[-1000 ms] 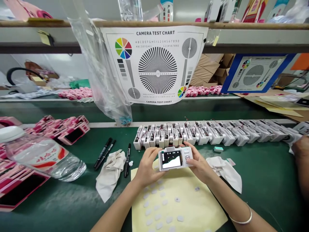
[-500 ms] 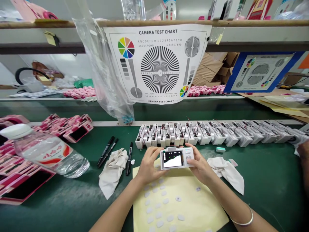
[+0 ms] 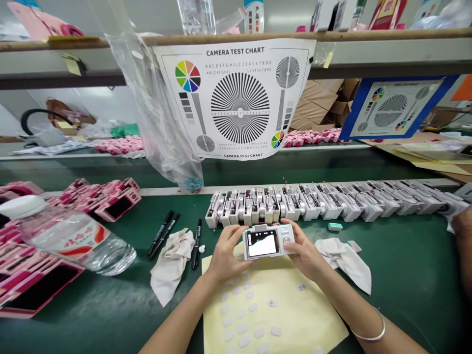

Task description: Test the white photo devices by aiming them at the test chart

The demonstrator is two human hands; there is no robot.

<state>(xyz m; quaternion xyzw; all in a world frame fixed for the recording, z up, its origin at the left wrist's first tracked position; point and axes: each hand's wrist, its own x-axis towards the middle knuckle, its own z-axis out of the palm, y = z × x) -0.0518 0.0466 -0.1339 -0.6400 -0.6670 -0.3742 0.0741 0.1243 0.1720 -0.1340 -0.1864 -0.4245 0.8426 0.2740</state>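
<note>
A small white digital camera (image 3: 283,241) is held level between my two hands, its lit screen facing me. My left hand (image 3: 227,253) grips its left end, with the fingers at the top edge and the thumb below. The right end is in my right hand (image 3: 304,250), whose thumb lies on the round button pad. Beneath them, a yellow sheet (image 3: 291,324) dotted with small white stickers covers part of the green bench. In front hangs a printed camera test chart (image 3: 240,142).
A row of white camera bodies (image 3: 291,209) lines the back. Pink cameras (image 3: 40,290) and a water bottle (image 3: 73,236) lie left. Black markers (image 3: 197,243) and white cloths (image 3: 171,265) flank the sheet. Another person's hand (image 3: 463,228) shows at the right edge.
The whole view has shifted slightly, so the chart and bench appear a little further left. Both hands keep their hold on the camera. The bright area on its screen looks slightly different.
</note>
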